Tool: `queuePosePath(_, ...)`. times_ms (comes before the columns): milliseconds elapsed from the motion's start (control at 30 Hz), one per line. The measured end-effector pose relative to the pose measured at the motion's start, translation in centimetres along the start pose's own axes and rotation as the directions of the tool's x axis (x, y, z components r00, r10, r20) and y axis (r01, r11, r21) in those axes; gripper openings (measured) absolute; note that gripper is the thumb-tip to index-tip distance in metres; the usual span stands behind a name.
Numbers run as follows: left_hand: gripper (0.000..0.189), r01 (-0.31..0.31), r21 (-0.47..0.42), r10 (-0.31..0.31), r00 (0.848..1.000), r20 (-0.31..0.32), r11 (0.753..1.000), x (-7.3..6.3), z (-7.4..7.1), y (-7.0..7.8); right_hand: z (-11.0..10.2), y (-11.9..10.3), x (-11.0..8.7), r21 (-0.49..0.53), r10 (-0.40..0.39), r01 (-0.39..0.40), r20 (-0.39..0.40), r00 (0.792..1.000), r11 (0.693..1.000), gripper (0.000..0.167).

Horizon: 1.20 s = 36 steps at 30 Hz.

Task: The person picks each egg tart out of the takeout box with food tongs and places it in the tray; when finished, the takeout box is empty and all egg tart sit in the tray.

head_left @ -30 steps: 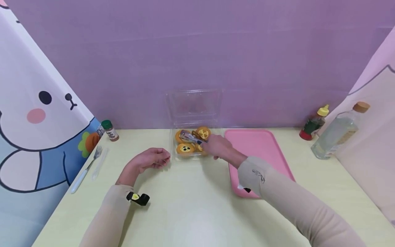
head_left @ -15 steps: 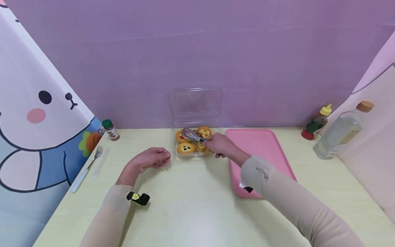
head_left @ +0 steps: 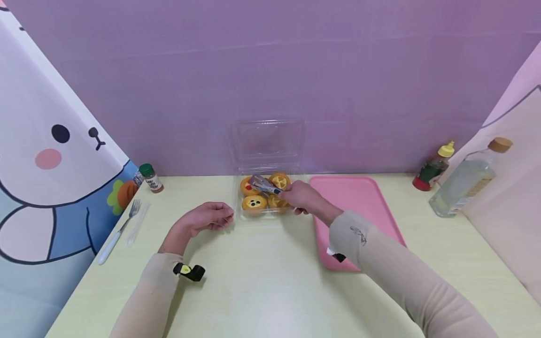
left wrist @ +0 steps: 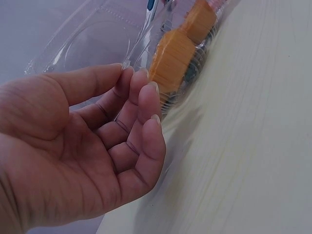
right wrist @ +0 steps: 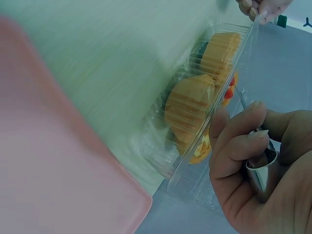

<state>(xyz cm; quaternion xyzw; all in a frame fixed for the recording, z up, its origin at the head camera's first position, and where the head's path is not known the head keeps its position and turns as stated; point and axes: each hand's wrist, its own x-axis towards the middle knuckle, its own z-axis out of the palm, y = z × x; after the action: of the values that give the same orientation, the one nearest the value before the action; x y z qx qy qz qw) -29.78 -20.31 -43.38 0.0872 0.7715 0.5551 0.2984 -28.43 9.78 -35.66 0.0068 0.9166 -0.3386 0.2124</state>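
A clear plastic clamshell box (head_left: 236,197), lid (head_left: 270,141) raised against the backdrop, holds several small round tarts (head_left: 255,203). My left hand (head_left: 209,217) is at the box's left front corner; in the left wrist view its thumb and index fingertips pinch the rim. My right hand (head_left: 302,196) comes over the box from the right, its fingers curled round metal tongs (head_left: 262,184). The tongs' wide end lies over the back left tart, which has a red topping. In the right wrist view a looped metal end (right wrist: 262,163) shows in the palm; whether the tongs grip a tart cannot be seen.
A pink tray (head_left: 351,192) lies right of the box, under the right forearm. A yellow-capped sauce bottle (head_left: 431,169) and a large clear bottle (head_left: 462,183) stand far right. At left are a green-capped spice jar (head_left: 151,178), a fork (head_left: 120,232) and a clear plastic strip (head_left: 137,225).
My right hand has shifted slightly right with the tongs, whose far ends look closer together, uncovering more of the front right tart. My left hand has kept its place at the box corner.
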Motion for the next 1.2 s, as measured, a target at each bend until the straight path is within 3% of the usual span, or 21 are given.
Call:
queuePosePath(633,0.031,0.012,-0.007,-0.012,1.0,-0.01,1.0,0.1,0.1,0.0,-0.1,0.8,0.6,-0.075,-0.034,0.029,-0.068,0.997,0.997,0.025)
queuePosePath(1200,0.034,0.02,-0.01,-0.02,1.0,-0.014,1.0,0.2,0.2,0.0,-0.1,1.3,0.5,-0.019,-0.042,0.04,-0.113,0.993,0.999,0.043)
